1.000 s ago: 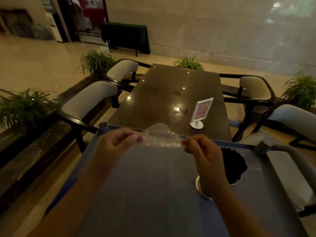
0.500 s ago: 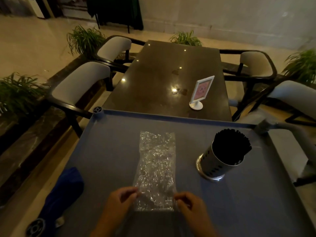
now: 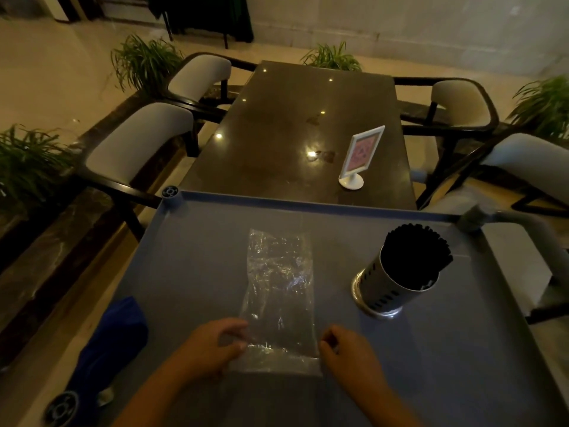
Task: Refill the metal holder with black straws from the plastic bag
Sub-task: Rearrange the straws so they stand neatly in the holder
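- Black straws point(image 3: 415, 257) fill the perforated cylindrical metal holder point(image 3: 385, 291), which stands on the flat grey cart top point(image 3: 184, 257), right of centre and far from us.
- We find the clear crinkled plastic bag point(image 3: 280, 288) lying flat at mid-cart, and it looks empty. Its long axis runs straight away from us and its near end lies between our hands.
- Our left hand point(image 3: 209, 349) pinches the bag's near left corner between thumb and forefinger.
- Our right hand point(image 3: 351, 352) has its fingers curled at the near right edge. We cannot tell whether it grips the bag.
- The holder lies ahead and to the right of both hands, apart from the bag. The right hand is nearer to it.
- We judge the refill essentially complete, with only the bag left to handle.
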